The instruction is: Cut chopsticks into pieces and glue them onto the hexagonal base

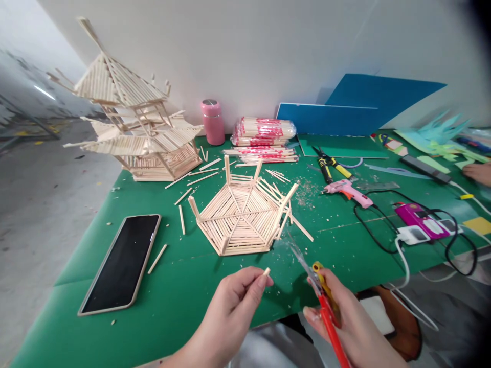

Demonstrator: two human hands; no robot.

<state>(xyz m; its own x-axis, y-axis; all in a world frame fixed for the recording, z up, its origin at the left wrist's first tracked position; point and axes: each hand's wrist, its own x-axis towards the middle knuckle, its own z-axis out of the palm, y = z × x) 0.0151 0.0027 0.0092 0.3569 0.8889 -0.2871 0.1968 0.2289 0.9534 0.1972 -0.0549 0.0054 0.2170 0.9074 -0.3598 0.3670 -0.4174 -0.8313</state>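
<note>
Right hand (pixel 351 317) around red-handled tool (pixel 330 327), left hand (pixel 235 306) pinching short stick (pixel 267 272), hexagonal stick frame (pixel 241 217) just beyond.

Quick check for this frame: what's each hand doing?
Left hand: closed, pinching a short wooden piece.
Right hand: gripping a red-and-yellow-handled cutting tool.

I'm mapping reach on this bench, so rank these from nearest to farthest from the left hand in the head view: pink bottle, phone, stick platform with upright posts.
From the left hand:
1. Stick platform, just ahead of it.
2. Phone, off to its left.
3. Pink bottle, at the back, by the wall.
</note>
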